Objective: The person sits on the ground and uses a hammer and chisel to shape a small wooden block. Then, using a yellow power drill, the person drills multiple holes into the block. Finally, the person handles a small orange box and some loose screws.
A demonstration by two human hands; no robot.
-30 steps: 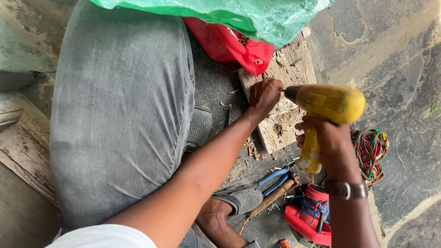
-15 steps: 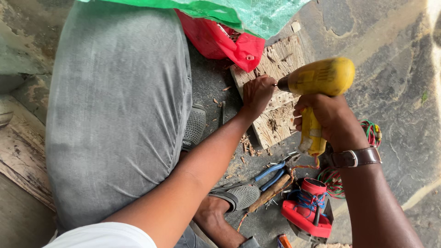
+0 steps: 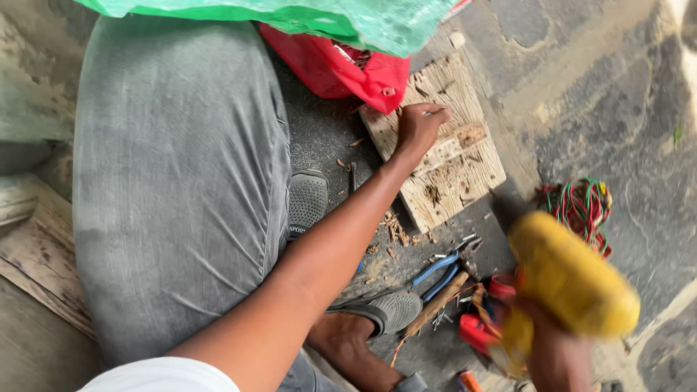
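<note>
Nearest, the right hand is wrapped around the grip of a blurred yellow power drill, held above blue-handled pliers and a red tool. Beyond, a coil of red and green wire. Farther, the left hand pinches a small pale piece, too small to identify, against the wooden board, beside a red bag.

The drill in the right hand was yellow, blurred. The wooden board under the left hand was pale tan, pitted with darker brown marks. The trouser leg was grey with faint lighter creases. The bag at the board's far-left corner was red, and the plastic sheet above it green. The pliers had blue handles. The wire coil mixed red and green strands. The shoes were grey, dotted.
</note>
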